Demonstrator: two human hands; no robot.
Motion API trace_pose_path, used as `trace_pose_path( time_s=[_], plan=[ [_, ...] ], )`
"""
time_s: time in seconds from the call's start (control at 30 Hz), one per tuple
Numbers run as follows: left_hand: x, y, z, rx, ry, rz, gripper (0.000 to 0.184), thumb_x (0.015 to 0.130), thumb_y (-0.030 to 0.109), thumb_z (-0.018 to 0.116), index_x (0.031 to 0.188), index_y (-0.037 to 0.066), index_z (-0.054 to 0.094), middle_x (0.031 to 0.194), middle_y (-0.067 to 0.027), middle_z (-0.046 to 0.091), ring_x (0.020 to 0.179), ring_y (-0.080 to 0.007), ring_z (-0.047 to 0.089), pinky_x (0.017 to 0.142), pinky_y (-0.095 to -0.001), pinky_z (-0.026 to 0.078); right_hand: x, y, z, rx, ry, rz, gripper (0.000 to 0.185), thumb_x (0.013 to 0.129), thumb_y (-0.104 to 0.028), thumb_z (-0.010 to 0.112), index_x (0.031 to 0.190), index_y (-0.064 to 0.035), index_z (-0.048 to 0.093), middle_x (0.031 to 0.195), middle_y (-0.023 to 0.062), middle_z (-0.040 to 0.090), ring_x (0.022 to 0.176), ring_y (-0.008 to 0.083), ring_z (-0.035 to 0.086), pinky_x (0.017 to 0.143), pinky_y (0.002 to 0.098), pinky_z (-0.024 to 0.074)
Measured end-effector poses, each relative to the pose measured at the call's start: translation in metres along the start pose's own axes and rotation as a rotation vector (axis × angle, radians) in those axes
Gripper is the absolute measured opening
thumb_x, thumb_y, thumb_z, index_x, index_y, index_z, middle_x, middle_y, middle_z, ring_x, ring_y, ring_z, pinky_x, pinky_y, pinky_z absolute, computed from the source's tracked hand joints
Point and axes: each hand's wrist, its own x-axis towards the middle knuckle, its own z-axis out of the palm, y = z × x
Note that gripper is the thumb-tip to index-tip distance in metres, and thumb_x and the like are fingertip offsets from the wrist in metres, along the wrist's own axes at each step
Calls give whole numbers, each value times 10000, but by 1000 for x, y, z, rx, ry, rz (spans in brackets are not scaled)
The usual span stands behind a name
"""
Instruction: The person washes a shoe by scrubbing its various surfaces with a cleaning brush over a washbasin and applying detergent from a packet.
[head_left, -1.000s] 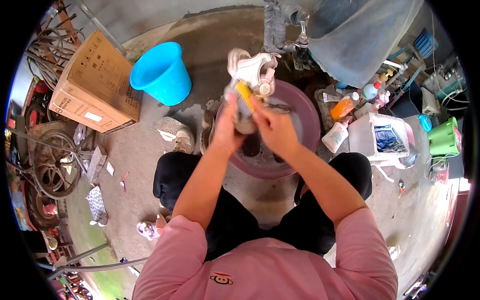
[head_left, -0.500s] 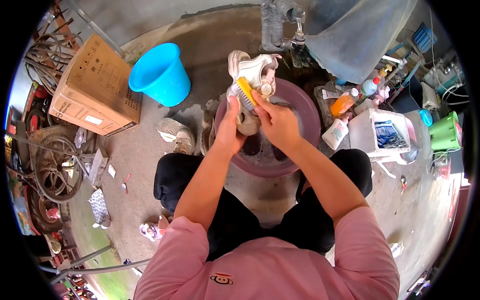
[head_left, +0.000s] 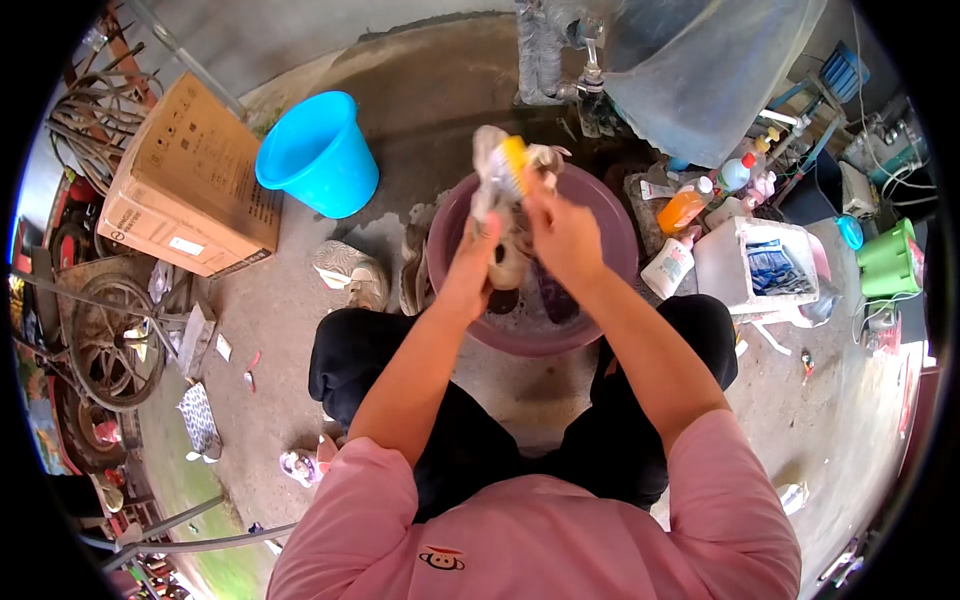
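Over the mauve basin (head_left: pixel 618 205) my left hand (head_left: pixel 470 268) is closed around a light-coloured shoe (head_left: pixel 508 262), which is blurred by motion. My right hand (head_left: pixel 563 232) grips a yellow scrub brush (head_left: pixel 514 160) with pale bristles. The bristles are against the upper part of the shoe. Sudsy water and dark shapes, which I cannot name, lie in the basin below. To the left, another pale shoe (head_left: pixel 352 275) rests on the ground, and one more shoe (head_left: pixel 413 270) leans by the basin's left side.
A blue bucket (head_left: pixel 322 160) and a cardboard box (head_left: pixel 190 180) stand at the left. A white container (head_left: pixel 728 265) with blue packets, a white bottle (head_left: pixel 670 265) and an orange bottle (head_left: pixel 684 208) are at the right. Behind the basin is a tap (head_left: pixel 592 75).
The brush has moved up and slightly right along the shoe with my right hand. The shoe is turned and sits a little lower, still in my left hand.
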Motion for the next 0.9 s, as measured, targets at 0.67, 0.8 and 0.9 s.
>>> trace_pose_path(
  time_s=[0.67, 0.8, 0.9],
  plan=[
    [-27, 14, 18, 271, -34, 85, 760, 816, 187, 620, 1392, 66, 139, 1302, -84, 365, 1179, -164, 364, 958, -273, 304, 26, -10, -23, 42, 79, 13, 356, 832, -156, 545, 1187, -181, 533, 602, 160, 531, 478, 263, 534, 462, 320, 414],
    [-4, 13, -13, 372, -12, 161, 828, 708, 99, 654, 1386, 81, 179, 1252, -135, 388, 1105, -220, 439, 876, -315, 400, -9, -15, -19, 1, 46, -259, 358, 807, -219, 571, 1165, -212, 554, 553, 120, 525, 462, 276, 540, 460, 371, 431],
    [-1, 7, -16, 726, 11, 255, 838, 655, 80, 626, 1382, 111, 211, 1222, -180, 370, 1136, -286, 407, 929, -339, 356, 1, -19, -26, -48, -10, -204, 359, 803, -219, 578, 1161, -219, 556, 562, 120, 533, 472, 287, 543, 462, 378, 432]
  ],
)
